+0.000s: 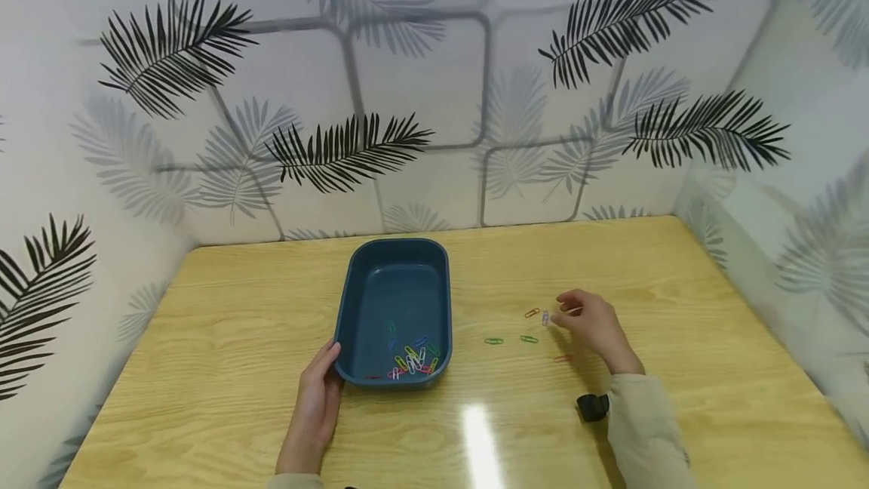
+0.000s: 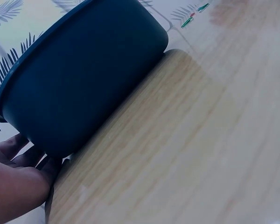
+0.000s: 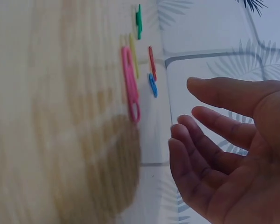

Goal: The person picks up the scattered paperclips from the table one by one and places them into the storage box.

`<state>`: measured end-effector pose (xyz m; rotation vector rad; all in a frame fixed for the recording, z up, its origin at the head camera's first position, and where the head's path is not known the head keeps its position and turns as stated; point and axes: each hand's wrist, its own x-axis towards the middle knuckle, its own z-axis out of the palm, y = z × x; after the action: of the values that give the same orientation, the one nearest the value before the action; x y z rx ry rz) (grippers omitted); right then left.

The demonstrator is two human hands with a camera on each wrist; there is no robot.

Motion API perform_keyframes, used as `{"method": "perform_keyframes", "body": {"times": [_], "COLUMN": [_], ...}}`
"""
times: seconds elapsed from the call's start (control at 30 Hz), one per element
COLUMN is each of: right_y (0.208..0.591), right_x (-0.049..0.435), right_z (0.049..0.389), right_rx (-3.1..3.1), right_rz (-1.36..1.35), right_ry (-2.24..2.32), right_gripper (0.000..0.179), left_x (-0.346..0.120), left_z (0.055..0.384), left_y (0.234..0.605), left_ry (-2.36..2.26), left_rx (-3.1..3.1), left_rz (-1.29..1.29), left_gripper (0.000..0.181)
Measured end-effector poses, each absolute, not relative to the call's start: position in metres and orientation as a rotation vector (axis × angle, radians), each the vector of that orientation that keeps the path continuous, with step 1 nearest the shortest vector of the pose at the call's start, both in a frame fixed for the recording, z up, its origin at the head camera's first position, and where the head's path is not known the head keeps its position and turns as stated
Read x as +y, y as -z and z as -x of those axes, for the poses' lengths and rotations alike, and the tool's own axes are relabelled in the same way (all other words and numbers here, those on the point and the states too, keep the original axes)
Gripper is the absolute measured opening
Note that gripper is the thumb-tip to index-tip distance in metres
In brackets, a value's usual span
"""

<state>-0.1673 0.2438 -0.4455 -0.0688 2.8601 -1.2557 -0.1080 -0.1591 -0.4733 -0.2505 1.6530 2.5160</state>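
A dark blue plastic tray (image 1: 399, 289) stands on the table, with several coloured paper clips (image 1: 414, 359) gathered at its near end. My left hand (image 1: 316, 395) holds its near left corner, thumb at the rim; in the left wrist view the other fingers (image 2: 49, 165) reach low along the outer wall. To the right of the tray, my right hand (image 1: 597, 329) hovers over loose clips, fingers relaxed and apart, holding nothing. Closest to its fingertips is a pale bluish paper clip (image 1: 545, 318), beside a red one (image 1: 532, 313). A pink paper clip (image 3: 130, 86) lies nearer the wrist.
Between tray and right hand lie two green paper clips, one farther left (image 1: 493, 341) and one nearer the hand (image 1: 529, 339). The wooden table (image 1: 224, 323) meets leaf-patterned walls (image 1: 434, 195) at its back and sides. A black wrist device (image 1: 593, 407) sits at the right cuff.
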Motion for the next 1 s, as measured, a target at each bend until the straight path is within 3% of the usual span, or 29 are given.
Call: {"method": "perform_keyframes", "body": {"times": [0.37,0.63,1.0], "right_y": [0.451,0.45,0.447], "right_x": [0.235,0.231,0.239], "right_z": [0.177,0.183,0.183], "right_rx": [2.837,2.851,2.955], "right_rz": [0.06,0.104,0.089], "right_ry": [1.103,0.98,0.937], "right_gripper": [0.036,0.016,0.011], "left_x": [-0.162,-0.159,-0.157], "left_z": [0.107,0.107,0.109], "left_y": [0.474,0.474,0.475], "left_ry": [-2.521,-2.521,-2.531], "left_rx": [1.64,1.645,1.654], "left_rz": [0.303,0.265,0.23], "left_gripper": [0.058,0.057,0.057]}}
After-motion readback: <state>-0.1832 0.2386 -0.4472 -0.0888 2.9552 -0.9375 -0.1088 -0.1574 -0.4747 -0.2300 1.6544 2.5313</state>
